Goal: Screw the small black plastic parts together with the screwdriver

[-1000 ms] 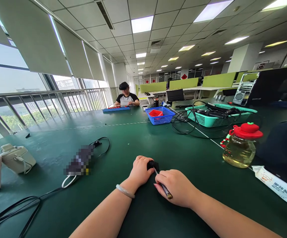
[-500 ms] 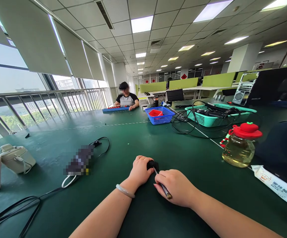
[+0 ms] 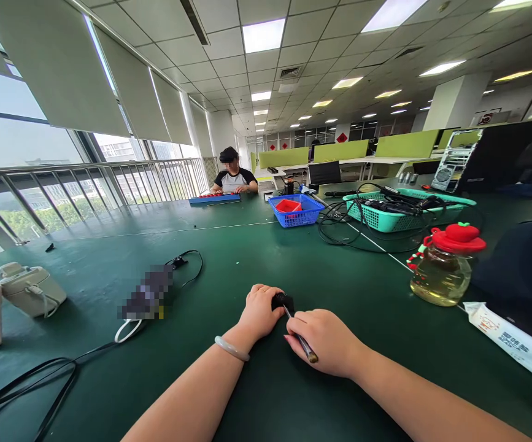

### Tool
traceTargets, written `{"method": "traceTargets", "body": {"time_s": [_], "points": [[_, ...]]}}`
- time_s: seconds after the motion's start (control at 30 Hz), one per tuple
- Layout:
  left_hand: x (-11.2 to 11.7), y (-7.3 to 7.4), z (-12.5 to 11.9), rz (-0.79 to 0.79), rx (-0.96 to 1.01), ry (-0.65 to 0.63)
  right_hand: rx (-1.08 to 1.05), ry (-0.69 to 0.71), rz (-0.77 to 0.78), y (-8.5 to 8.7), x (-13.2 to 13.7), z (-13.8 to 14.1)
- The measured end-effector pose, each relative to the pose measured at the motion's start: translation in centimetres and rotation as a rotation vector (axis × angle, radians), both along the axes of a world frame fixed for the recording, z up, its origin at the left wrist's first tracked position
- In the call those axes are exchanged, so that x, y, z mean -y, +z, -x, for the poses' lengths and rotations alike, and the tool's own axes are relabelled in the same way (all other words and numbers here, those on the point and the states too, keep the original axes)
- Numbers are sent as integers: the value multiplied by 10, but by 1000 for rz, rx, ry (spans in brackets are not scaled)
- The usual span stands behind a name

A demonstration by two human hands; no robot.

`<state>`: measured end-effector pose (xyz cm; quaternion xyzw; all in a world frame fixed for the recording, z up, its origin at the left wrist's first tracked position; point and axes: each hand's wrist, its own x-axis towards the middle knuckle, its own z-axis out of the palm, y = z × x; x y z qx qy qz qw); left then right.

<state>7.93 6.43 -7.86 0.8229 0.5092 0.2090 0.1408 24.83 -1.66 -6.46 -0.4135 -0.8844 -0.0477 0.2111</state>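
My left hand (image 3: 259,313) rests on the green table (image 3: 229,258), its fingers curled round a small black part (image 3: 282,301) that it holds down. A pale bangle sits on that wrist. My right hand (image 3: 325,341) is closed round a thin screwdriver (image 3: 301,341), held like a pen. The tool's tip points up and left into the black part, and its brown handle end sticks out below my fingers. The two hands are almost touching.
A glass jar with a red lid (image 3: 445,264) stands to the right, a white packet (image 3: 514,344) near it. A blurred dark object with cables (image 3: 148,294) and a cream bag (image 3: 26,291) lie left. A blue basket (image 3: 297,212), a teal basket (image 3: 404,212) and a seated person (image 3: 232,175) are farther back.
Both hands stay in the same grip on the part and the screwdriver. The view has tilted slightly, so everything sits a little higher in the frame.
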Motion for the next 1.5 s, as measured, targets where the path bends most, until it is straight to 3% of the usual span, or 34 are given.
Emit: {"method": "traceTargets", "body": {"time_s": [0.53,1.5], "points": [[0,1,0,0,-18,-2,-2,-9,5,0,0,1],[-1,2,0,21,0,-4,-97,41,-154,-4,-2,0]]}}
